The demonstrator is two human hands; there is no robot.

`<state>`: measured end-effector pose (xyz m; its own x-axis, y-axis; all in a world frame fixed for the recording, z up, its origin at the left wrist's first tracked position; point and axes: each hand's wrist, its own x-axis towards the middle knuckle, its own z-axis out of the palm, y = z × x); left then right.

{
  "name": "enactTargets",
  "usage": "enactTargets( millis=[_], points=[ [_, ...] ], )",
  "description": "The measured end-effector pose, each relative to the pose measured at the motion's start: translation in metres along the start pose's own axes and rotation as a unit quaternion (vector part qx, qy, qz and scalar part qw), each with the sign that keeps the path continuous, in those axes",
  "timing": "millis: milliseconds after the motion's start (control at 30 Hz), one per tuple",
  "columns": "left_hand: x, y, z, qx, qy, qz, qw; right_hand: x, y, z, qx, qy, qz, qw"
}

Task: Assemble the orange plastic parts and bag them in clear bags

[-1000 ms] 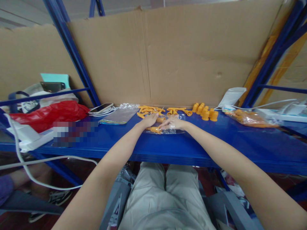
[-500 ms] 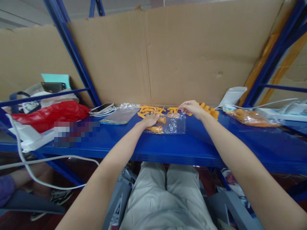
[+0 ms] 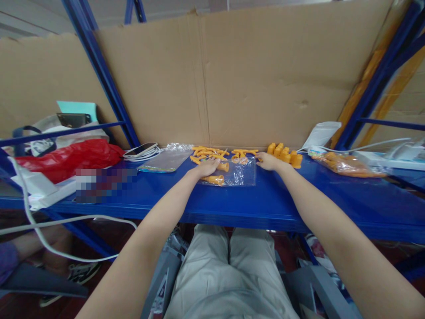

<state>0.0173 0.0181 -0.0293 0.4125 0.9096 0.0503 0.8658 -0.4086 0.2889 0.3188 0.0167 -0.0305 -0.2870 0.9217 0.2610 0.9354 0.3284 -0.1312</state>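
Observation:
A clear plastic bag [image 3: 241, 175] lies flat on the blue shelf, with orange tube-like plastic pieces [image 3: 215, 179] at its left part. My left hand [image 3: 208, 167] rests over that part, its fingers stretched out and pressing on bag and pieces. At the bag's right edge is my right hand [image 3: 268, 162], with fingers bent and closed on the edge; the exact pinch is too small to see clearly. Behind the bag lie branched orange pieces [image 3: 244, 153] and a heap of thin orange pieces [image 3: 206, 152]. Several short orange pieces [image 3: 284, 155] stand beyond my right hand.
To the left are a flat clear packet [image 3: 166, 161], a phone [image 3: 142, 149] on a coiled white cable and a red bag [image 3: 76, 157]. A filled bag of orange parts [image 3: 352, 165] and a white power strip [image 3: 392, 159] lie right. Cardboard [image 3: 265, 79] walls the back.
My right hand has come down and slightly nearer to the bag's right edge, uncovering the orange pieces behind it. My left hand stays in place on the bag.

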Motion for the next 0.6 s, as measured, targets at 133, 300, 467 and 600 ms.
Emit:
enactTargets(
  millis=[133,300,467,600],
  points=[
    [0.002,-0.002,0.001,0.003,0.001,-0.001,1.000,-0.004,-0.008,-0.006,-0.001,0.008,0.056,0.998],
    [0.002,-0.003,0.002,0.009,0.001,0.002,1.000,-0.011,-0.014,-0.011,0.006,0.001,0.096,0.995],
    [0.000,-0.002,0.000,0.013,-0.006,0.002,1.000,-0.013,-0.026,-0.022,-0.010,-0.005,0.189,0.982],
    [0.000,-0.002,0.001,0.013,-0.001,0.003,1.000,-0.013,-0.036,-0.028,-0.017,-0.019,0.210,0.977]
  ],
)
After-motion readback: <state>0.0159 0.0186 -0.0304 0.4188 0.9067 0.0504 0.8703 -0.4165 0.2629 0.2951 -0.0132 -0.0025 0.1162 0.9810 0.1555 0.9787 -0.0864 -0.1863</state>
